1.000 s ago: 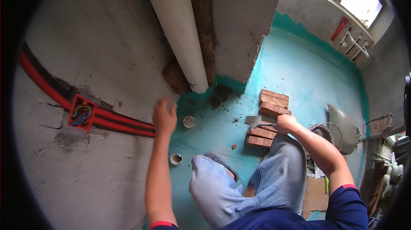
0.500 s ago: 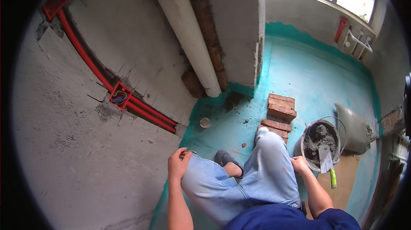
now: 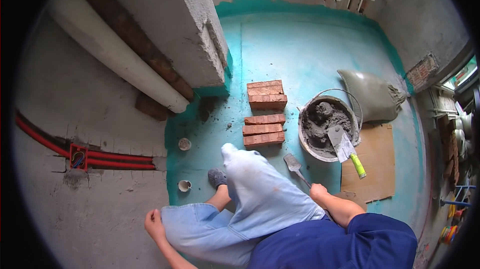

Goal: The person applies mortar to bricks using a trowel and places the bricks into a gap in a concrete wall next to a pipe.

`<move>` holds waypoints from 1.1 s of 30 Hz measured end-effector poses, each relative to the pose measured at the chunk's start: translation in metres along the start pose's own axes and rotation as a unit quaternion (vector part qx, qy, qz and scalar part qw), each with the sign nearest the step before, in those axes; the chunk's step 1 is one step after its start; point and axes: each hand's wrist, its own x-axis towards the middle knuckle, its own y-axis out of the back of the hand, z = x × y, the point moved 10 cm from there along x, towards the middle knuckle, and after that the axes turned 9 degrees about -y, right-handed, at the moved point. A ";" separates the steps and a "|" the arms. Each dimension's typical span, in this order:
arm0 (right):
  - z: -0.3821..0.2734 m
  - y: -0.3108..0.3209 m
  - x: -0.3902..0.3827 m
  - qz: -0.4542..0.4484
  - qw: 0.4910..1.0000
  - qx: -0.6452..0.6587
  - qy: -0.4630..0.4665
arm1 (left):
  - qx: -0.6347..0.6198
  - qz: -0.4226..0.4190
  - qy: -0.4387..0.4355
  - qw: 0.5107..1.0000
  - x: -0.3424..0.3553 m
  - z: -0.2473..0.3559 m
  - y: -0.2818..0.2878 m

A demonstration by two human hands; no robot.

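Observation:
My right hand [image 3: 318, 192] is closed around the handle of a small trowel [image 3: 292, 162], its grey blade just above or on the floor beside my knee. Beside my left knee, my left hand [image 3: 154, 225] rests with loosely bent fingers and nothing visible in it. To the right of the small trowel stands a bucket [image 3: 302, 139] of grey mortar [image 3: 320, 121]. A wider trowel [image 3: 343, 147] with a yellow-green handle lies across the bucket's near rim. Red bricks [image 3: 263, 139] lie in front of my knee, with more bricks [image 3: 267, 102] just beyond.
A filled sack [image 3: 370, 96] lies right of the bucket, above a cardboard sheet [image 3: 372, 184]. Two small round pipe openings, one a white pipe end [image 3: 184, 186], sit by the left wall. A pale vertical pipe [image 3: 115, 56] and red conduit [image 3: 120, 161] run along that wall.
My view has swung toward the right. The small trowel in my right hand now shows beyond my knee, its blade pointing forward. My left hand stays near the left knee.

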 end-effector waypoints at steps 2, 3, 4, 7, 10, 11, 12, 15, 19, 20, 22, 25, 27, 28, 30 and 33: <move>-0.022 -0.005 0.012 -0.020 0.997 -0.052 0.061 | -0.058 0.042 0.052 0.996 -0.010 -0.018 0.015; -0.049 0.004 0.013 -0.016 0.996 -0.035 0.086 | -0.051 0.040 0.055 0.996 -0.013 -0.017 0.019; -0.084 0.027 0.004 0.020 0.993 0.020 0.111 | -0.027 0.053 0.061 0.996 -0.019 -0.018 0.026; -0.174 0.075 0.014 0.084 0.967 0.115 0.210 | 0.011 0.072 0.061 0.995 -0.026 -0.011 0.034; -0.248 0.127 0.022 0.165 0.937 0.143 0.274 | 0.026 0.099 0.056 0.993 -0.032 -0.001 0.041; -0.271 0.142 0.019 0.208 0.917 0.122 0.318 | 0.024 0.119 0.056 0.991 -0.035 0.004 0.046; -0.286 0.156 0.022 0.239 0.898 0.130 0.346 | 0.023 0.118 0.061 0.991 -0.035 0.019 0.044; -0.321 0.203 0.043 0.321 0.859 0.150 0.370 | 0.012 0.085 0.039 0.996 -0.020 0.082 0.026; -0.367 0.254 0.092 0.356 0.883 0.047 0.303 | 0.005 -0.091 0.000 0.996 0.015 0.118 -0.028; -0.377 0.268 0.105 0.364 0.879 0.020 0.307 | 0.004 -0.171 0.021 0.985 0.023 0.128 -0.047; -0.378 0.288 0.134 0.419 0.847 -0.018 0.325 | 0.001 -0.277 0.025 0.961 0.045 0.166 -0.072; -0.388 0.301 0.156 0.458 0.821 -0.114 0.322 | -0.010 -0.333 -0.066 0.941 0.045 0.158 -0.116; -0.402 0.289 0.179 0.372 0.867 -0.142 0.300 | 0.024 -0.368 -0.137 0.919 0.021 0.142 -0.145; -0.408 0.281 0.187 0.303 0.902 -0.159 0.262 | 0.015 -0.384 -0.155 0.910 0.011 0.141 -0.153; -0.405 0.290 0.195 0.295 0.900 -0.137 0.290 | 0.013 -0.462 -0.122 0.879 0.016 0.148 -0.163; -0.420 0.288 0.187 0.279 0.899 -0.173 0.290 | -0.030 -0.369 -0.145 0.917 0.029 0.161 -0.143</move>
